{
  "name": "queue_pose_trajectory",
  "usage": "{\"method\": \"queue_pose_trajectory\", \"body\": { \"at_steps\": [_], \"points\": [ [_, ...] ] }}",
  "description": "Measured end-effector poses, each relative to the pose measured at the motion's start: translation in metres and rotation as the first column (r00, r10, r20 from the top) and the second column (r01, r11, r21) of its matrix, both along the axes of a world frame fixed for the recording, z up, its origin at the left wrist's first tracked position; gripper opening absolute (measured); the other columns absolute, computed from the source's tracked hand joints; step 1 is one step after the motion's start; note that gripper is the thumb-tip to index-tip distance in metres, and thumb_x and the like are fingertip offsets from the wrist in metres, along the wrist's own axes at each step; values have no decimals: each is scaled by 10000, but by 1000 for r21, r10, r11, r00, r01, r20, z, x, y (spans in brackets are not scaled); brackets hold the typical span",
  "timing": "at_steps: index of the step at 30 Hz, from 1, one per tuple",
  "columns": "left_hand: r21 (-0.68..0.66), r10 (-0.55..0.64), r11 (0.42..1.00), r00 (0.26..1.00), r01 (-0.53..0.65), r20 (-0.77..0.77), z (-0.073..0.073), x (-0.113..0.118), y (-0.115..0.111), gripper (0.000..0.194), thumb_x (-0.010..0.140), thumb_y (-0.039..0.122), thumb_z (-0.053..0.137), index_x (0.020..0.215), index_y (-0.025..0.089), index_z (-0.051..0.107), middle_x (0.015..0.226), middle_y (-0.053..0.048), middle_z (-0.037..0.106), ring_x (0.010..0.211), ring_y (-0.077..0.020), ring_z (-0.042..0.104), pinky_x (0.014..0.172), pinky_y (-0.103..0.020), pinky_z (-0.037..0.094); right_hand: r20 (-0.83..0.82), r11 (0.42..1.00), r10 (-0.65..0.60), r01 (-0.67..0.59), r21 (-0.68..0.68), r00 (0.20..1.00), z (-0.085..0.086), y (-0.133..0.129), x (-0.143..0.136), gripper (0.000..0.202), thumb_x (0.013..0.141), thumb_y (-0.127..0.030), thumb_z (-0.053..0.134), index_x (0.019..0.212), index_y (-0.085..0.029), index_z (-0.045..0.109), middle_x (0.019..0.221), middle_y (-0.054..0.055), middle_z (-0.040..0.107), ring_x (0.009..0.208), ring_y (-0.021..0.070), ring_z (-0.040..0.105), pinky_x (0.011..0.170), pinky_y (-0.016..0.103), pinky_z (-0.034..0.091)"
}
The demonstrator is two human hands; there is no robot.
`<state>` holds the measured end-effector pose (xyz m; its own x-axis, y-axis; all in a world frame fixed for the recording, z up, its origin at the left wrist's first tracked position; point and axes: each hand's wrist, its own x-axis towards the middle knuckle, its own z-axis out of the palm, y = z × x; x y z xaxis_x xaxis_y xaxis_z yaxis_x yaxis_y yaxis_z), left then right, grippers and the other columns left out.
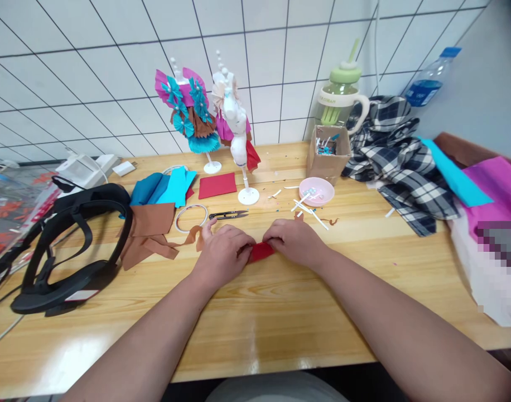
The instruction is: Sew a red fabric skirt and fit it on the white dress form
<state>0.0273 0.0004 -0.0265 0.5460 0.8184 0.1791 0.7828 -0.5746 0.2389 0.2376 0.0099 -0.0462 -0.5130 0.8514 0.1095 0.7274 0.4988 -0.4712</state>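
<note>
A small folded piece of red crepe paper (262,252) lies low over the table between my hands. My left hand (222,251) is closed on its left end, thumb and fingers pinching it. The right end is pinched by my right hand (296,241). Behind my left hand are small black thread snips (229,215) and a white ring (191,218). A curled brown paper strip (192,239) touches the area beside that hand. Farther back lies a flat red sheet (217,185).
Two small dress forms stand behind, one in a pleated paper dress (192,109), the other a white mannequin (239,125). A pink bowl (322,191), cardboard box (328,151) and green-lidded jug (339,95) are at right. A black headset (71,251) and brown sheets (149,220) lie left.
</note>
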Motion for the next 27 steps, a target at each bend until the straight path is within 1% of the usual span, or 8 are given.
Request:
{"method": "queue_pose_trajectory", "body": {
  "at_steps": [6, 10, 15, 18, 21, 23, 24, 27],
  "points": [
    [39, -67, 997, 993, 71, -100, 6, 1, -5, 231, 851, 172, 519, 892, 277, 720, 897, -6, 728, 933, -233, 606, 1026, -595, 177, 252, 994, 66, -86, 70, 965, 13, -7, 1, 298, 941, -189, 439, 987, -257, 726, 969, 40, 682, 803, 161, 628, 595, 269, 345],
    [52, -100, 993, 984, 109, -148, 12, 0, -9, 250, 863, 181, 519, 895, 302, 736, 908, -2, 724, 937, -236, 594, 1029, -609, 159, 291, 995, 49, -70, 64, 955, 17, -10, 3, 304, 927, -197, 449, 1015, -286, 726, 1022, 26, 688, 779, 164, 634, 571, 277, 336],
    [28, -135, 989, 977, 142, -168, 13, -3, -10, 252, 875, 194, 516, 918, 302, 739, 931, -14, 716, 921, -229, 585, 1004, -578, 222, 146, 994, -102, 94, 55, 984, 14, -12, 0, 305, 956, -255, 428, 1157, -231, 656, 1079, 54, 683, 967, 184, 626, 735, 285, 422],
    [26, -137, 989, 979, 142, -152, 10, -3, -12, 251, 903, 228, 495, 940, 297, 733, 935, -22, 712, 923, -226, 585, 996, -554, 251, 73, 992, -121, 118, 34, 990, 9, -11, -6, 232, 914, -341, 533, 1060, -239, 682, 1066, 49, 664, 990, 186, 609, 784, 288, 426],
    [44, -126, 990, 985, 132, -121, 9, -2, -13, 224, 905, 257, 503, 943, 292, 721, 928, -16, 707, 941, -228, 591, 1026, -550, 227, 24, 991, -129, 130, -13, 991, 4, -10, -9, 114, 861, -271, 594, 910, -232, 689, 1001, 33, 650, 917, 169, 611, 768, 278, 427],
    [85, -64, 994, 997, 67, -47, 10, -2, -13, 237, 895, 294, 531, 1081, 283, 677, 994, -31, 697, 987, -239, 587, 1020, -518, 260, -20, 990, -137, 137, -33, 990, 3, -9, -9, 70, 830, -217, 607, 842, -223, 676, 959, 23, 647, 882, 162, 610, 764, 275, 427],
    [107, -18, 994, 1000, 17, 5, 11, -4, -12, 303, 889, 318, 546, 1176, 271, 630, 1034, -44, 688, 1010, -245, 582, 998, -491, 296, -43, 988, -150, 148, -33, 988, 3, -9, -8, 60, 817, -202, 612, 820, -221, 669, 940, 18, 649, 869, 162, 610, 760, 275, 428],
    [151, 92, 982, 985, -114, 146, 13, -11, -8, 440, 885, 359, 559, 1308, 242, 522, 1057, -59, 676, 1015, -245, 582, 900, -419, 373, -156, 961, -259, 271, 58, 953, 6, -8, -3, 41, 814, -198, 614, 822, -213, 651, 893, 14, 658, 851, 173, 605, 749, 283, 430]
  ]
}}
